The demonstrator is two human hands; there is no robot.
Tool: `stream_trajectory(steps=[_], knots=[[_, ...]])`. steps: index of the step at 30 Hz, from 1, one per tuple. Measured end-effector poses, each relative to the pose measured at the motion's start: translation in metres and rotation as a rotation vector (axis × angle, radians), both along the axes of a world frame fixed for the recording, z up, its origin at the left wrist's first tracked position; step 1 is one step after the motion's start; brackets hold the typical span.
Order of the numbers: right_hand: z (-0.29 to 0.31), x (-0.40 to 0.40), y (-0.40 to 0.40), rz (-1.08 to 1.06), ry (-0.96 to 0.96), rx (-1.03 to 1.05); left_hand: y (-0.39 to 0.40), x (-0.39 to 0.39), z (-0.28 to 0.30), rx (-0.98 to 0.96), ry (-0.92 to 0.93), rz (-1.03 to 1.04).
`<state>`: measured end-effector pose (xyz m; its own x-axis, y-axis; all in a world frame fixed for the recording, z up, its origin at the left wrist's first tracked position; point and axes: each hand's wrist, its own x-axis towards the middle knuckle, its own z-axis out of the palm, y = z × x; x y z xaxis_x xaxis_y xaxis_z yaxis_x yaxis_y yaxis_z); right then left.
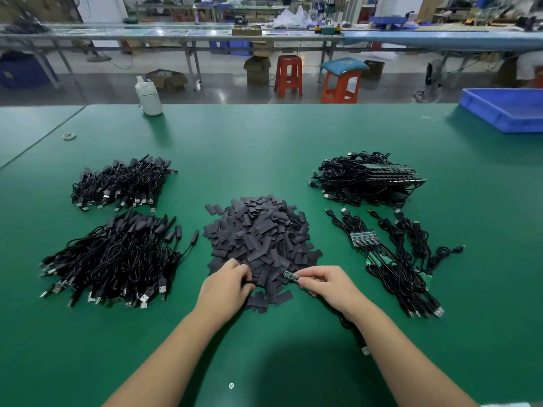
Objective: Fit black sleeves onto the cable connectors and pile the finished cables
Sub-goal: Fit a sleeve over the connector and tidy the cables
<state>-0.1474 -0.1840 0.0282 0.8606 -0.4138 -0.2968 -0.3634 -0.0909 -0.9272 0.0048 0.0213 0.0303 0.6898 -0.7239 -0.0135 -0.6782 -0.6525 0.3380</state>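
left hand pinches a black sleeve at the near edge of the sleeve pile. right hand grips a cable connector board by finger and thumb, just above the pile. surroundings — sleeved cable piles at left, unsleeved cables at right, white bottle and blue tray at the far edge of the green table. sleeves lie directly under both hands.

The green worktop carries a sleeve heap at centre, two sleeved-cable piles toward the left edge, bare-board cables toward the right — a white bottle at the far edge, a blue tray at the far right corner.
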Motion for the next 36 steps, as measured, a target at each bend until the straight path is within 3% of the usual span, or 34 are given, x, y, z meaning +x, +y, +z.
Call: stream_trajectory(steps=[8, 18, 24, 36], knots=[[-0.009, 0.002, -0.006, -0.012, -0.018, 0.080, -0.002, 0.012, 0.013, -0.150, 0.199, 0.029], [-0.011, 0.001, -0.012, 0.034, 0.013, 0.039, -0.007, 0.011, 0.024, -0.205, 0.167, 0.047], [-0.011, 0.001, -0.013, 0.088, -0.003, 0.083, -0.015, -0.005, 0.031, -0.257, 0.097, -0.146], [-0.016, 0.001, -0.013, 0.019, -0.086, 0.190, -0.032, -0.028, 0.016, -0.385, 0.224, -0.128]])
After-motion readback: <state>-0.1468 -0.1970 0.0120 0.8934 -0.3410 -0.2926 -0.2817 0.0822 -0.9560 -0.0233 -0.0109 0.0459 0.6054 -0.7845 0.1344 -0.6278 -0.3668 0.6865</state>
